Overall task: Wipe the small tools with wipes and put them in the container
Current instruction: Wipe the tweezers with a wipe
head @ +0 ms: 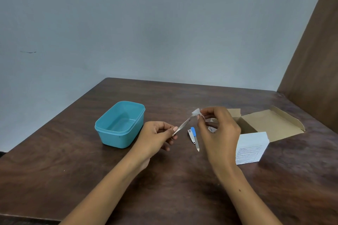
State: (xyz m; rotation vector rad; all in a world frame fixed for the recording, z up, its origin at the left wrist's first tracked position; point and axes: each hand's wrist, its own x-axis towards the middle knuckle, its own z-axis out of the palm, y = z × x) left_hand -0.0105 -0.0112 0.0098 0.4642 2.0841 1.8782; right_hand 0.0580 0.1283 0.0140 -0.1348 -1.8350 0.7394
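Observation:
My left hand (157, 138) pinches the near end of a thin metal tool (182, 126), which slants up to the right above the table. My right hand (218, 129) pinches a small white wipe (196, 112) around the tool's far tip. A teal plastic container (119, 124) stands open and empty to the left of my left hand. On the table between my hands lie a blue-handled nail file (194, 138) and a small nail clipper (190, 134) side by side.
An open cardboard box (265, 124) with its flaps spread lies right of my right hand. A white printed box (251, 148) stands in front of it. The dark wooden table (73, 170) meets a wall behind and a brown panel at the right.

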